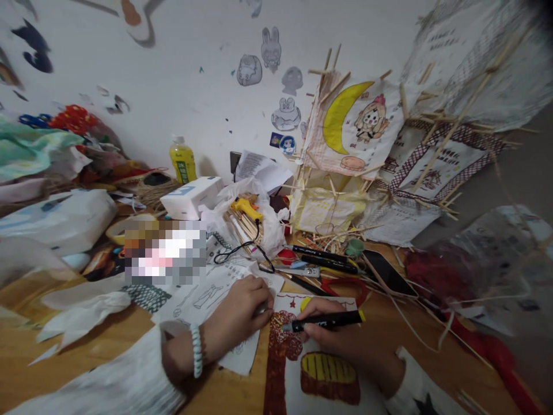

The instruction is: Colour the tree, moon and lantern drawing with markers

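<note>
1. Wooden tabletop (112, 331): surface shows left of the left arm and right of the right arm, giving both some side room; rear half crowded.
2. Stick-framed paper lanterns (354, 127): stacked back right, stick ends poking past the paper edges, well apart from the hands.
3. Painted sheet (322, 374): flat on the wood, under the right hand; red-brown band along its left edge, near end out of view.
4. Line-drawing sheet (207, 294): just left of it, a strip of wood between their nearer edges.
5. Right hand (339, 340): fingers pinching a black marker (328, 320) over the painted sheet.
6. Left hand (248, 302): loosely curled, beside the painted sheet's left edge. Something grey shows near the thumb; cannot tell if held.
7. Phone (391, 274): dark screen, beyond the right hand.
8. Red-handled scissors (362, 295): by the painted sheet's far right corner, little room there.
9. Marker again: nearly level, grey end pointing left toward a red-brown dotted patch.
</note>
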Available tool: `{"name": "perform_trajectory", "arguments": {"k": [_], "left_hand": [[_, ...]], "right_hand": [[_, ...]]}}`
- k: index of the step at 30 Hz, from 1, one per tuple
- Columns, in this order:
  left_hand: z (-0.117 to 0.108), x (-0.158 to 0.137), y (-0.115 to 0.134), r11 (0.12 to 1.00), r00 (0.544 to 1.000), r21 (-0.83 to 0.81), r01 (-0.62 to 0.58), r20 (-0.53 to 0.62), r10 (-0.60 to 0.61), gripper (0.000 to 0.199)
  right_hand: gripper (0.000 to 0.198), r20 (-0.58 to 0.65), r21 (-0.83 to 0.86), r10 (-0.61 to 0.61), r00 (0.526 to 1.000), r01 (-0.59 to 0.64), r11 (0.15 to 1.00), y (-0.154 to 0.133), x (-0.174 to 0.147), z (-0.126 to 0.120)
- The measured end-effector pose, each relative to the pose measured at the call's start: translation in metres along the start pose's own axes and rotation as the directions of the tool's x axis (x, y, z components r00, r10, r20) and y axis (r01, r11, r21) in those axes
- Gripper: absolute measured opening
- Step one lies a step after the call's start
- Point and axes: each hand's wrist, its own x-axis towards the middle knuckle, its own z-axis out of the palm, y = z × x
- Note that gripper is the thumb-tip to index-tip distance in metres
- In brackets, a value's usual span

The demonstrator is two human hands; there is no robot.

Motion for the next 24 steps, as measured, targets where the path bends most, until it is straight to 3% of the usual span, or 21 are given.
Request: {"name": "perform_trajectory", "arguments": {"k": [19, 24], "left_hand": [[0.0025, -0.0009, -0.0023, 1.000, 1.000, -0.006, -0.004, -0.018, 0.004, 0.009], [0.0016, 0.0011, -0.0023, 1.000, 1.000, -0.027, 0.005, -0.020, -0.006, 0.012]], "right_hand": [[0.023, 0.057, 0.051, -0.013, 0.998, 0.010, 0.999, 0.0015, 0.0020, 0.0022], [0.022, 0.070, 0.131, 0.018, 0.997, -0.027, 0.991, -0.0030, 0.0018, 0.0032]]}}
